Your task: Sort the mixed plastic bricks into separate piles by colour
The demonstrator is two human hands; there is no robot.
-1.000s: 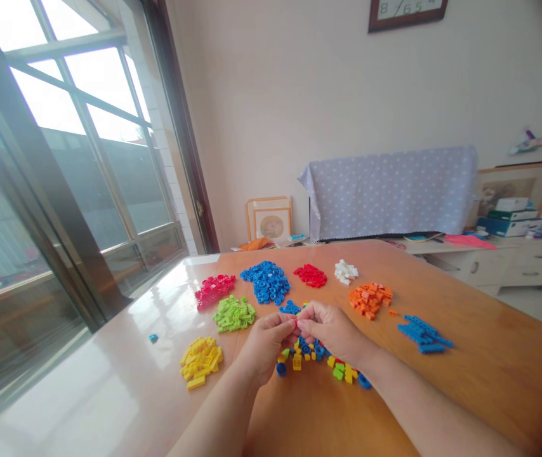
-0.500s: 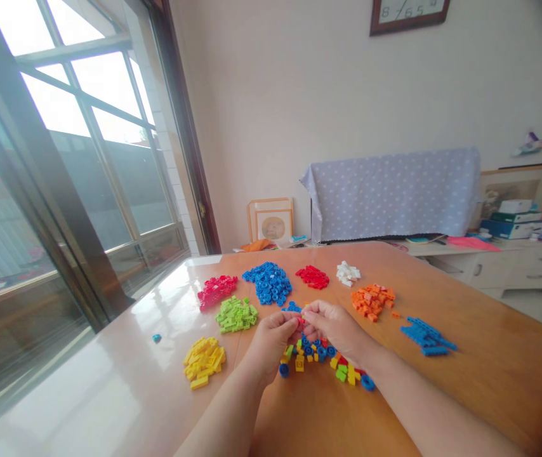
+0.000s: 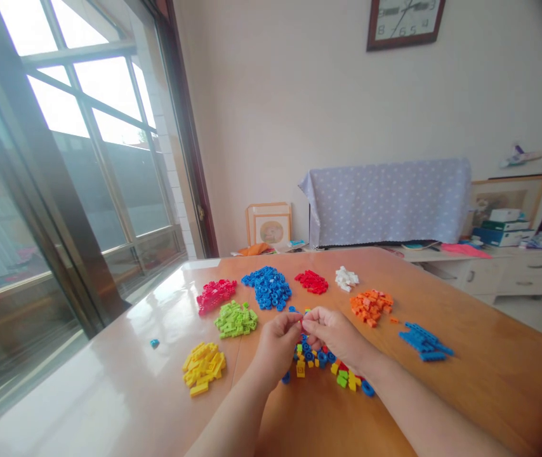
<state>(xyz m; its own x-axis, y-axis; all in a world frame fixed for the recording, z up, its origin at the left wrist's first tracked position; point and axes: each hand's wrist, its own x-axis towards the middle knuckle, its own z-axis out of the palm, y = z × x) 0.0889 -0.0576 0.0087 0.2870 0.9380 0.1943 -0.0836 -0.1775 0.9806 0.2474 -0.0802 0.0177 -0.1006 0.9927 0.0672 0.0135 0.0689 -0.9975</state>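
My left hand (image 3: 278, 346) and my right hand (image 3: 330, 333) meet over the table, thumbs and fingertips pinched together. A small red brick (image 3: 301, 322) shows between the fingertips of both hands, mostly covered by them. Under and behind the hands lies a mixed heap of toy bricks (image 3: 321, 357), with blue round pieces, yellow, green and red ones. Part of that heap is hidden by my hands. A blue ring-shaped piece (image 3: 367, 388) lies by my right wrist.
Sorted piles surround the heap: yellow (image 3: 203, 368), lime green (image 3: 236, 319), pinkish red (image 3: 216, 296), blue round pieces (image 3: 267, 287), red (image 3: 311, 282), white (image 3: 346, 278), orange (image 3: 372, 307) and long blue bricks (image 3: 425, 341). A lone blue piece (image 3: 155, 343) lies at left on the wooden table (image 3: 123, 400).
Both hands stay joined at the red brick, with the fingers closing further over it so less of it shows. The view has tilted up slightly.
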